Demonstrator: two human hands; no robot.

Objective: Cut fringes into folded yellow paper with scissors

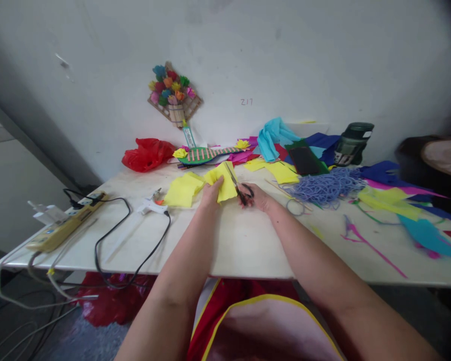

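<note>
While yellow paper [222, 186] is pinched taut by the left hand [211, 194], scissors [237, 186] are gripped, blades parted, by the right hand [258, 198] above the table [244, 245].

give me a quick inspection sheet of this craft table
surface: pale table, bare in front, smudged with colour at right
job's things: yellow paper, black-handled scissors cutting into it
clutter: paper scraps, purple string pile, red bag, glue gun
hands: left hand grips the paper; right hand works the scissors
cables: power strip, black cord looping off the edge
surroundings: paper flower basket on the wall
</note>
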